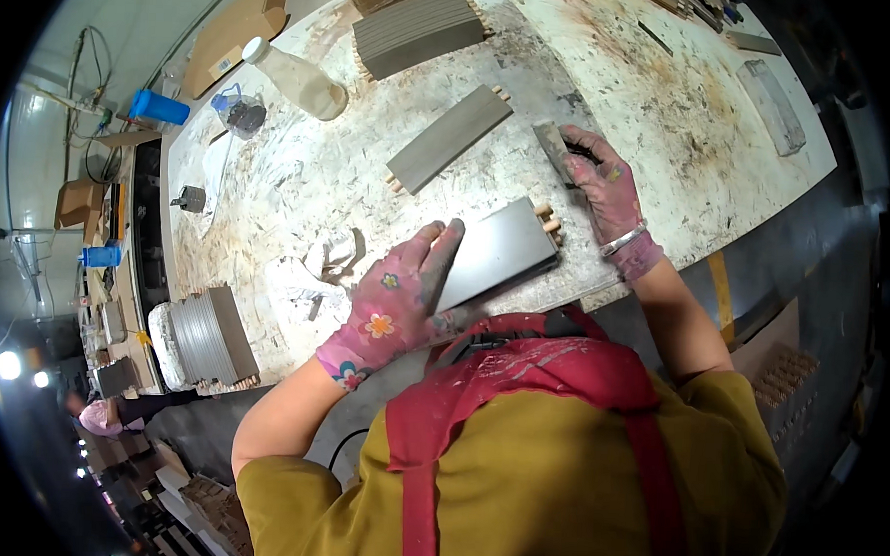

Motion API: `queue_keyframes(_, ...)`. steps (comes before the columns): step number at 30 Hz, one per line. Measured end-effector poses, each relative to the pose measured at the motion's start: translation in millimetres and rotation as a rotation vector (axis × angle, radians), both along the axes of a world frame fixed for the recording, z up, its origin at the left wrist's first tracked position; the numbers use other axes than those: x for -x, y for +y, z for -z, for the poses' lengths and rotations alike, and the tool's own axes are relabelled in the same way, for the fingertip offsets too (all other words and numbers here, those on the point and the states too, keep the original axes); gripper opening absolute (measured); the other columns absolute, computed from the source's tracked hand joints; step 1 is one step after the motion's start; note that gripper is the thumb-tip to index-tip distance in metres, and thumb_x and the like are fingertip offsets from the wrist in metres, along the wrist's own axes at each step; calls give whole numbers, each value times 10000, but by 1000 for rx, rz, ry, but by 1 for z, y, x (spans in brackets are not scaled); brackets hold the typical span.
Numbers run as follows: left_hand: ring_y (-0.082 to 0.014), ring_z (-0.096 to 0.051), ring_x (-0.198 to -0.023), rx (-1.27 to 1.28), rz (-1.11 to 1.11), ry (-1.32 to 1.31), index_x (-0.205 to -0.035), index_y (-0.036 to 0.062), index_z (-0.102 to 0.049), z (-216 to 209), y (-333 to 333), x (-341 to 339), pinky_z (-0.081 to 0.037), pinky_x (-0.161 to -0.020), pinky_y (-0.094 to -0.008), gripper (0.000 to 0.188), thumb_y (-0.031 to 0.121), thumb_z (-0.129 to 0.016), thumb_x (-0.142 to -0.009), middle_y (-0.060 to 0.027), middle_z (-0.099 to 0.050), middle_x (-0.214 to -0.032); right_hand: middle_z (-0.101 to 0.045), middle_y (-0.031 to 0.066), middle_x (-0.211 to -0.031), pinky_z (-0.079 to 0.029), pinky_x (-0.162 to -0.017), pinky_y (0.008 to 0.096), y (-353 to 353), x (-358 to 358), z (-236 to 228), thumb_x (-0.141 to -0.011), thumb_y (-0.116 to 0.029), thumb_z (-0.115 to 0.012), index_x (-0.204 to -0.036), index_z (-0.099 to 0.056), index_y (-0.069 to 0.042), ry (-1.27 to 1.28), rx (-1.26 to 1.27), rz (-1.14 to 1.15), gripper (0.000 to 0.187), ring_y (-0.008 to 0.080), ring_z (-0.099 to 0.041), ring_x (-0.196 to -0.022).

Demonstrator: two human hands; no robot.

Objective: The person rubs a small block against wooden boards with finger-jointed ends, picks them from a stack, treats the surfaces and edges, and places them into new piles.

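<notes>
My left hand [390, 296], in a pink flowered glove, lies with its fingers stretched over the left end of a smooth grey panel [500, 251]. Wooden dowels [547, 221] stick out of the panel's right end. Beyond that end, my right hand [605, 186], gloved alike, is closed around a small flat grey block [550, 149] just above the tabletop. Its fingers partly cover the block. A second grey panel [450, 139] with dowels at both ends lies farther back, apart from both hands.
The stained white table [685, 139] carries a stack of grey panels [419, 30] at the back and another [211, 338] at the left. A crumpled white cloth [308, 283] lies beside my left hand. A cloudy bottle [300, 82] and a clear jug [240, 112] stand at the back left.
</notes>
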State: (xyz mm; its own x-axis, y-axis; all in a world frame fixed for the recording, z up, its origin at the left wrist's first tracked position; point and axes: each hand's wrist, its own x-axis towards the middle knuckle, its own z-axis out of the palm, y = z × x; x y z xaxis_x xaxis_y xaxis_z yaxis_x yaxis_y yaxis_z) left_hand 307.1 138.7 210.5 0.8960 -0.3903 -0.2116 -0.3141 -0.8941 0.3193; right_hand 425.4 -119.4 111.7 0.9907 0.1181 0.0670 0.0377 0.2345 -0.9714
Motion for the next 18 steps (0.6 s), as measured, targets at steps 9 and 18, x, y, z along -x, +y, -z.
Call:
queue_keyframes(9,-399,-417,-1295,71,-111,-478,-1419,77,-433,98,29,-129,-341,-1079,-478,674,350,-658,-846,-231,-427,-1424,-593,196,-1289,-437,-1026,381,38,-126,29,-865,-299,-692,-1233,-623,-98,-177,736,-45,425,337,-557,-1204)
queue_keyframes(18,-350,-453,-1250,69,-71,-448,-1388,155,-495,144,32,-151,-347,-1056,-483,598,293,-661,-830,-181,-445,-1411,-606,267,-1179,-487,-951,434,58,-123,53,-845,-251,-680,-1241,-577,-100,-378,1051,-76,436,416,-596,-1085)
